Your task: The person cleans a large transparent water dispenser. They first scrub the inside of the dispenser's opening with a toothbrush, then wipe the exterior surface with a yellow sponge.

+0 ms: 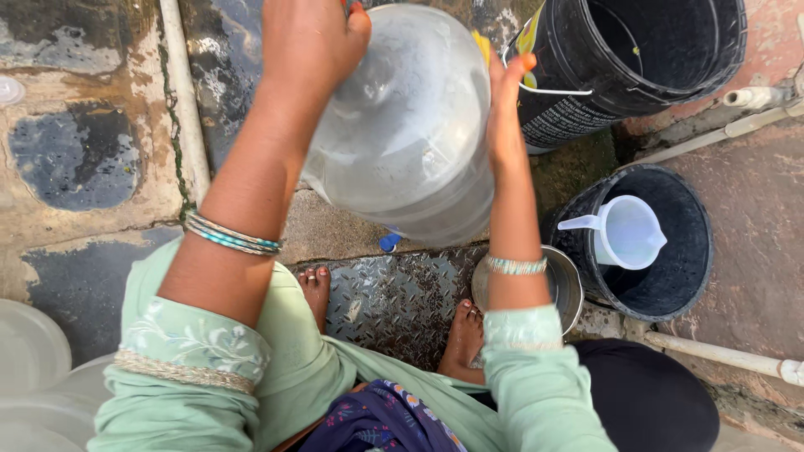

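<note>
A large clear plastic water jar is held up in front of me, above the ground, tilted. My left hand grips its upper left side, fingers curled over the top. My right hand presses flat against its right side, with a yellow thing partly hidden behind the fingers. Some water sits inside the jar. Both wrists wear bangles, and the sleeves are pale green. My bare feet stand on a patterned metal plate below the jar.
A steel pot stands by my right foot. Next to it a black bucket holds a white plastic jug. A bigger black bucket sits at the top right. White pipes run along the wet stone floor. Clear containers lie at the lower left.
</note>
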